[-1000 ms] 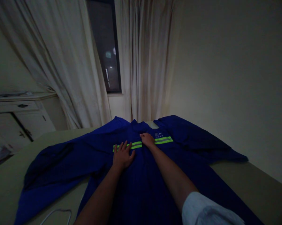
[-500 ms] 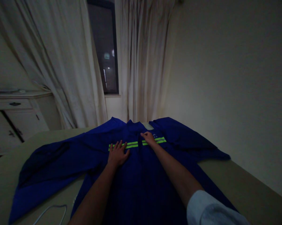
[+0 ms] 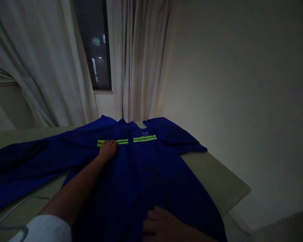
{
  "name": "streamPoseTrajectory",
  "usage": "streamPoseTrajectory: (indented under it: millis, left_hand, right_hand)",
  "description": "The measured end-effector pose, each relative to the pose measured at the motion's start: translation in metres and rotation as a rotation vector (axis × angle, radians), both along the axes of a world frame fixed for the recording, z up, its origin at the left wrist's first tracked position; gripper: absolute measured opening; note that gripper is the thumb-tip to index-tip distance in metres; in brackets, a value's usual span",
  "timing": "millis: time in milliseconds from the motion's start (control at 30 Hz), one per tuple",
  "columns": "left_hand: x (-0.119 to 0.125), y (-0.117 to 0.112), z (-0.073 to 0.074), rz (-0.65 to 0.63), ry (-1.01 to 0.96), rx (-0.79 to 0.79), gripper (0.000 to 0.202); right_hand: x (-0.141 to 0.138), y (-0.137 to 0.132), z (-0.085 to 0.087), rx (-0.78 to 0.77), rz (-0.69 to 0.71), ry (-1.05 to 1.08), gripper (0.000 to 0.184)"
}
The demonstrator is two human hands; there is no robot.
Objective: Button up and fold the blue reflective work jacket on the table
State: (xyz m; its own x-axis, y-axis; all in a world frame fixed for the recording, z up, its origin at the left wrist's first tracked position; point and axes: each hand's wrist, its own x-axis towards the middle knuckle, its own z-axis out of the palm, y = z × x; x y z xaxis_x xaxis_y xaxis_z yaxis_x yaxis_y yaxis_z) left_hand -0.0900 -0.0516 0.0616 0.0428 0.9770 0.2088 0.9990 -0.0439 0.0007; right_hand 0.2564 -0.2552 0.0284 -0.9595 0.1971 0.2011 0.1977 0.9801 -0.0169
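A blue work jacket (image 3: 146,174) with two yellow-green reflective stripes (image 3: 143,138) lies spread front-up on a beige table (image 3: 217,178). My left hand (image 3: 107,149) rests on its chest just below the left stripe, its fingers bunched and pressing into the cloth. Near the jacket's lower front, at the bottom edge of the view, my right hand (image 3: 161,226) lies on the fabric. It is dark and partly cut off, so its fingers are unclear. One sleeve (image 3: 23,164) stretches out to the left, the other (image 3: 181,141) to the right.
A thin white cord (image 3: 15,208) curves over the table at the lower left. Pale curtains (image 3: 138,60) and a dark window (image 3: 96,43) stand behind the table. A bare wall is on the right, and the table's right corner (image 3: 244,190) drops to the floor.
My right hand has left the collar area and come down to the jacket's lower front. My left hand's fingers have drawn in from flat. The view has swung to the right.
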Motion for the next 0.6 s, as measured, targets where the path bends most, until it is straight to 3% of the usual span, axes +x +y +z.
streamPoseTrajectory:
  millis: [67,133,233,300,400,500,600]
  left_hand:
    - [0.016,-0.01,0.01,-0.023,0.012,-0.011,0.038]
    - [0.039,-0.037,0.016,-0.079,0.018,-0.005,0.041]
    - [0.075,-0.113,0.013,-0.292,0.009,-0.022,0.028]
    - [0.095,-0.175,0.002,-0.543,-0.092,-0.012,0.021]
    - [0.107,-0.247,-0.013,-0.789,-0.264,-0.045,0.011]
    - [0.102,-0.269,-0.015,-0.849,-0.324,-0.151,0.033]
    - [0.092,-0.259,-0.011,-0.889,-0.312,-0.194,0.056]
  right_hand:
    - [0.008,-0.012,0.002,-0.044,-0.173,0.056,0.026]
    - [0.013,-0.026,0.007,-0.137,-0.323,0.14,0.031]
    - [0.015,-0.049,0.013,-0.23,-0.488,0.283,0.036]
    - [0.014,-0.064,0.016,-0.242,-0.584,0.338,0.032]
    - [0.009,-0.082,0.016,-0.226,-0.65,0.39,0.027]
    - [0.002,-0.094,0.003,-0.106,-0.581,0.447,0.016]
    - [-0.002,-0.105,-0.014,0.044,-0.566,0.499,0.032]
